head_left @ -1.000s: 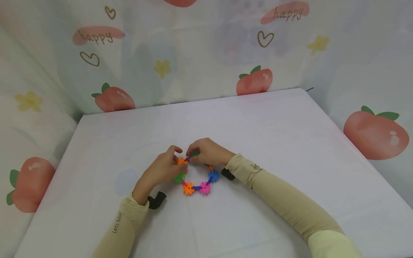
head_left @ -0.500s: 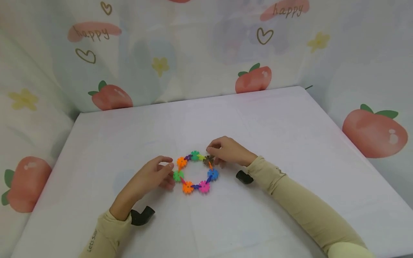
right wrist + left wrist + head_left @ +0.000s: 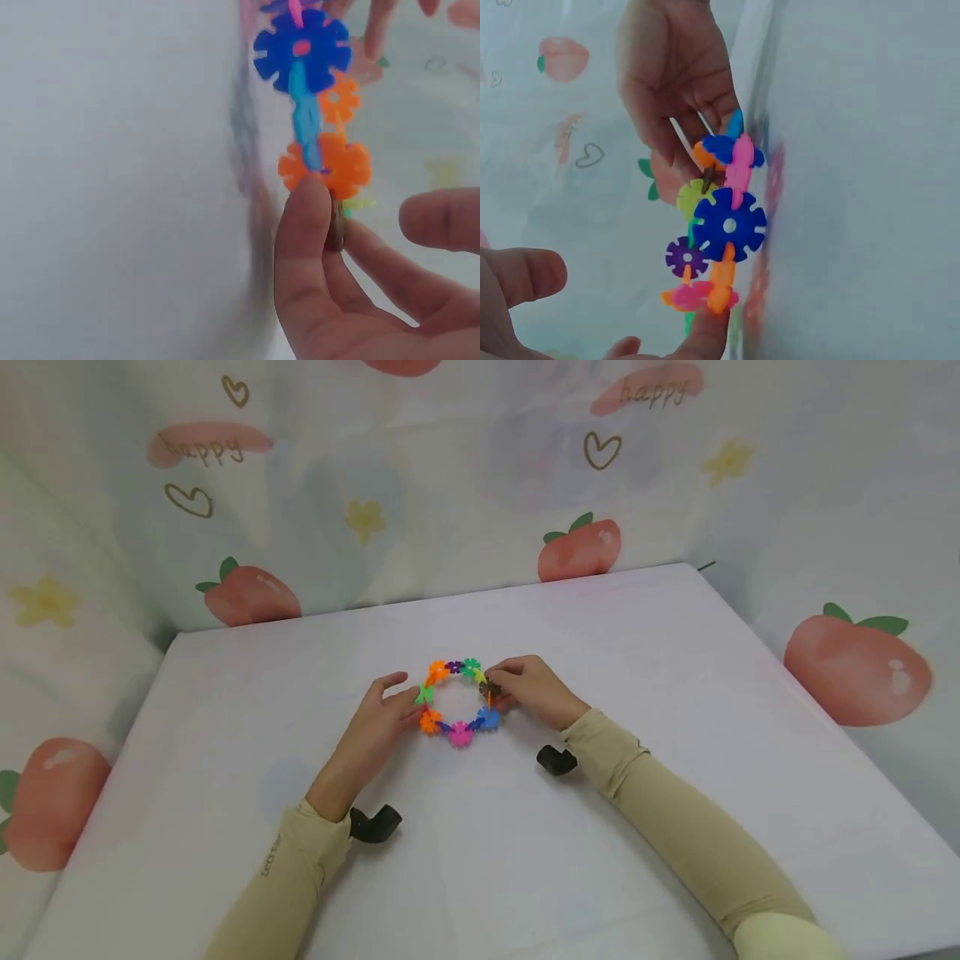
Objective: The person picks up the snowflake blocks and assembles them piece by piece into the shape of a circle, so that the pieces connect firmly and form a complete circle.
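Observation:
A ring of interlocking plastic snowflake discs [image 3: 461,735] in many colours is held between both hands in the head view. My left hand [image 3: 377,714] pinches its left side at the light green disc [image 3: 425,695], index finger raised apart. At the right side my right hand [image 3: 536,689] pinches the brown disc [image 3: 337,225] between fingertips. In the left wrist view the dark blue disc [image 3: 730,225] stands clear beside the white surface, with coloured reflections on it. An orange disc [image 3: 326,166] shows just past the right fingertips.
The ring is over a white-covered table [image 3: 637,827]. Patterned cloth walls [image 3: 465,527] close it in at the back and sides. A black curved piece [image 3: 377,823] sits at the left wrist, and a similar black piece [image 3: 556,760] at the right wrist.
Both hands first let go of the ring, which lay flat on the table. Now they have taken hold of its sides, and it sits higher in the head view.

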The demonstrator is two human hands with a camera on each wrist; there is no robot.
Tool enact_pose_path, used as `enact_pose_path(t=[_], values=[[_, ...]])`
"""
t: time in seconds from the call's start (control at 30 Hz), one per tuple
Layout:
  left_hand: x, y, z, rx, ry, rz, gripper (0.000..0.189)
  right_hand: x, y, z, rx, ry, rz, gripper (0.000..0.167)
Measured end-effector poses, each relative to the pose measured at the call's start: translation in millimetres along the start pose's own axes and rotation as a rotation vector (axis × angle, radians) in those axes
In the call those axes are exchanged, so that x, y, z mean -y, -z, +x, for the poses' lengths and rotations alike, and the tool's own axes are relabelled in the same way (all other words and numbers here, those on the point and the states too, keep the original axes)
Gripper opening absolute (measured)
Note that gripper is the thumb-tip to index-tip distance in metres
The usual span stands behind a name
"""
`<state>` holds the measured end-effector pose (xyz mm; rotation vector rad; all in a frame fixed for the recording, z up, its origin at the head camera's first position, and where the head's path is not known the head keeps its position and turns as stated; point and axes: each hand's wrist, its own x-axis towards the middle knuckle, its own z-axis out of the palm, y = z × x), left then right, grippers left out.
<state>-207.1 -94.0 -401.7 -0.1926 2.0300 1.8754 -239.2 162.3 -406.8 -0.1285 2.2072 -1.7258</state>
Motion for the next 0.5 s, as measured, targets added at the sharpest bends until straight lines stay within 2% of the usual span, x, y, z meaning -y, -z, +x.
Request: enact_pose_path(t=[0.07, 0.23, 0.33, 0.5], values=[[-3.1, -2.4, 13.2, -0.029, -0.002, -0.01, 0.065, 1.0, 0.1, 9.5, -0.047, -0.021, 0.01, 0.036], [-8.4, -0.8, 42.2, -0.061, -0.019, 0.032, 0.069, 2.3, 1.3, 31.4, -0.127, -0.049, -0.024, 0.037], [-10.8, 1.9, 53.2, -0.067, -0.02, 0.024, 0.07, 4.0, 2.1, 40.8, -0.149, -0.052, -0.089, 0.037], [-12.3, 4.6, 62.6, -0.063, 0.006, 0.041, 0.072, 6.0, 6.8, 47.9, -0.173, -0.056, -0.254, 0.04]])
